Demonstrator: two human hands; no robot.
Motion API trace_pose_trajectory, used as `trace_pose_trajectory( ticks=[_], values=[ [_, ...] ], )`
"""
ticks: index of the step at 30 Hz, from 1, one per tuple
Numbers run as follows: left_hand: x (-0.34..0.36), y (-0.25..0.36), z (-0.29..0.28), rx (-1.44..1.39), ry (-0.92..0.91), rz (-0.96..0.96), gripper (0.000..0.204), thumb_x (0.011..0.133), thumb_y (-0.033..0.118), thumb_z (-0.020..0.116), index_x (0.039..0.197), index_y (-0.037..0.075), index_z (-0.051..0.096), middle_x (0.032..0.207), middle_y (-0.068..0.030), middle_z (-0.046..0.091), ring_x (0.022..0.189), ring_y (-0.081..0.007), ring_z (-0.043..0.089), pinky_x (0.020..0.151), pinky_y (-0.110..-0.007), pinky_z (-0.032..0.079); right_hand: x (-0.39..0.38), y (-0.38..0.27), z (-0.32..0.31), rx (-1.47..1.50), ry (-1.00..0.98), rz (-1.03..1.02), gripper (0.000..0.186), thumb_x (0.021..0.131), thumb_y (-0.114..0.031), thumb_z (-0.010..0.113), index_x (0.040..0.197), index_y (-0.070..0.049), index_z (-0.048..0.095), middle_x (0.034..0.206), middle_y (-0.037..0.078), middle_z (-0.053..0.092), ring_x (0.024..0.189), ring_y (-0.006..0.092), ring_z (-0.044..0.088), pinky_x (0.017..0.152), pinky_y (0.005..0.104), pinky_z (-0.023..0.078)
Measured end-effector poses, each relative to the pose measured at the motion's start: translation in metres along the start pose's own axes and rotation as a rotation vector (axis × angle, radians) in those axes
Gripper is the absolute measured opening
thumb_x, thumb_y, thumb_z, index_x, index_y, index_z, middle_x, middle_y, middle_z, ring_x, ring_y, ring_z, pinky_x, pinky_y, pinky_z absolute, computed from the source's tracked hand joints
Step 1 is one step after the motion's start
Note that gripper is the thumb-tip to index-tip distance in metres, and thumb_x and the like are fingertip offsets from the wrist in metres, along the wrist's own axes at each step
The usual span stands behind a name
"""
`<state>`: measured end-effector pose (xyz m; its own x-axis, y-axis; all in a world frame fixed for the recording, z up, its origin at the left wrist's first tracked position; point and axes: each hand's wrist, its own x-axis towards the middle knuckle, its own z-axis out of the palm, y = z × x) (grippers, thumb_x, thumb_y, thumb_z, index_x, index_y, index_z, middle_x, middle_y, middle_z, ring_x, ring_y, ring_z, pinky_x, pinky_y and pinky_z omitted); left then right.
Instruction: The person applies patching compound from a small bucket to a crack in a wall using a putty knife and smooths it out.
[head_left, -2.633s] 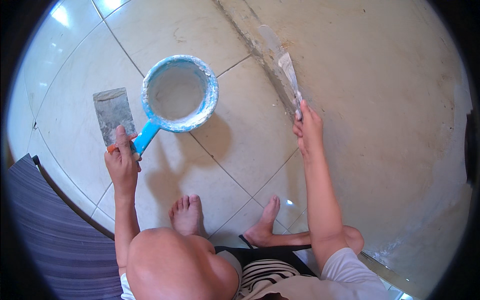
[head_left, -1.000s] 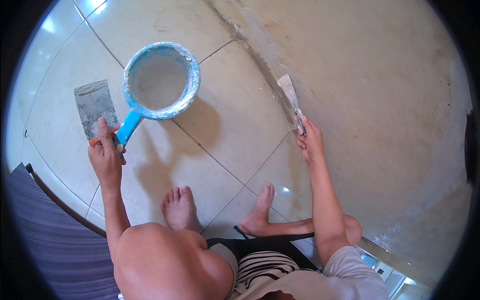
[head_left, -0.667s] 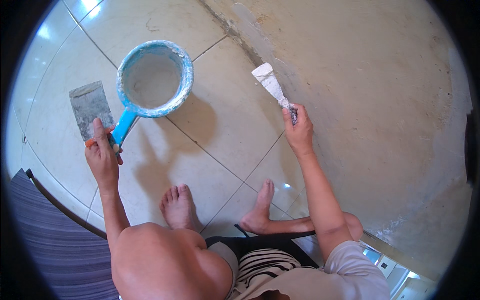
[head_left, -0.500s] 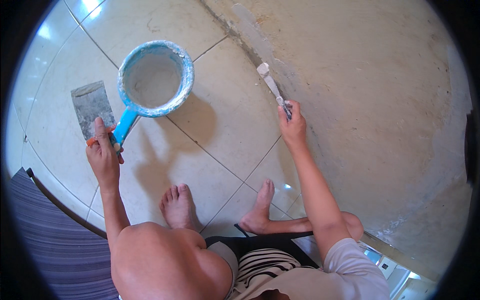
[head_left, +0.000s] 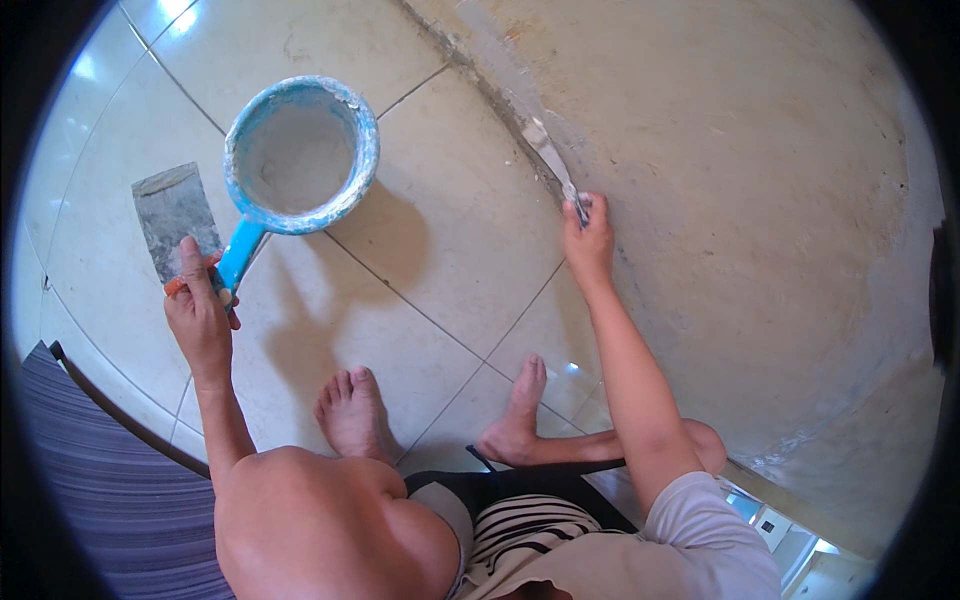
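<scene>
Two hands, two flat scraping tools and one blue dipper at the foot of a wall
The right hand (head_left: pixel 590 240) is curled closed around the handle of one putty knife (head_left: pixel 545 150), whose smeared blade lies along the lower edge of the beige wall (head_left: pixel 750 250); whether the blade presses on it, I cannot tell. The left hand (head_left: pixel 200 315), thumb laid over, grips two things together: one wide orange-handled scraper (head_left: pixel 178 220) and the handle of the dipper (head_left: pixel 300 224), which sits to the scraper's right, its rim crusted white and pale paste (head_left: pixel 300 160) inside. Two bare feet (head_left: pixel 350 415) rest on the tiled floor (head_left: pixel 440 200)
</scene>
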<state>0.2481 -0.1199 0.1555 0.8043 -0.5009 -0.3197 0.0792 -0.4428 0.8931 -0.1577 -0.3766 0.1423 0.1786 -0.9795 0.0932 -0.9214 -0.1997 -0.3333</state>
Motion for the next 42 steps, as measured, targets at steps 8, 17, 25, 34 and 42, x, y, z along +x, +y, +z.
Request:
trace_pose_trajectory(
  ticks=[8,17,25,34,42],
  values=[
    [-0.001,-0.001,0.002,0.012,0.017,-0.001,0.062,0.102,0.052,0.046,0.087,-0.003,0.07,0.052,-0.0003,0.048,0.039,-0.006,0.044,0.034,-0.022,0.033,-0.026,-0.008,-0.024,0.006,-0.078,-0.042,0.03,0.096,-0.031,0.061,0.112,-0.008,0.052,0.088,0.019,0.067,0.08,0.0407,0.066,0.069,0.0461,0.051],
    [0.0,-0.002,0.005,-0.012,-0.012,0.013,0.062,0.101,0.053,0.047,0.087,-0.003,0.069,0.052,0.0001,0.047,0.039,-0.0061,0.044,0.034,-0.021,0.033,0.013,-0.041,-0.001,0.076,0.043,-0.056,0.033,0.095,-0.032,0.062,0.114,-0.007,0.051,0.091,0.021,0.066,0.082,0.0408,0.065,0.072,0.0463,0.05],
    [-0.003,0.004,0.002,0.01,0.016,-0.024,0.063,0.101,0.053,0.046,0.087,-0.003,0.07,0.053,0.0,0.047,0.039,-0.0059,0.043,0.034,-0.021,0.032,-0.052,0.008,-0.056,0.096,-0.008,0.105,0.033,0.096,-0.029,0.065,0.115,-0.005,0.052,0.088,0.01,0.067,0.078,0.0182,0.063,0.073,0.0331,0.051],
    [-0.003,0.003,0.009,-0.017,0.053,0.005,0.062,0.102,0.052,0.046,0.092,-0.005,0.07,0.052,0.0003,0.045,0.04,-0.0068,0.044,0.034,-0.022,0.032,-0.01,-0.026,-0.039,0.05,0.002,-0.019,0.031,0.096,-0.03,0.063,0.113,-0.006,0.052,0.085,0.018,0.067,0.078,0.0358,0.067,0.069,0.0417,0.051],
    [0.01,-0.019,-0.006,-0.04,-0.019,0.003,0.063,0.102,0.053,0.046,0.092,-0.005,0.07,0.052,0.0004,0.044,0.04,-0.0068,0.043,0.035,-0.022,0.031,-0.05,0.021,-0.104,0.047,-0.067,0.082,0.031,0.094,-0.026,0.067,0.11,-0.004,0.053,0.084,0.009,0.064,0.073,0.0198,0.063,0.069,0.033,0.05]
  ],
)
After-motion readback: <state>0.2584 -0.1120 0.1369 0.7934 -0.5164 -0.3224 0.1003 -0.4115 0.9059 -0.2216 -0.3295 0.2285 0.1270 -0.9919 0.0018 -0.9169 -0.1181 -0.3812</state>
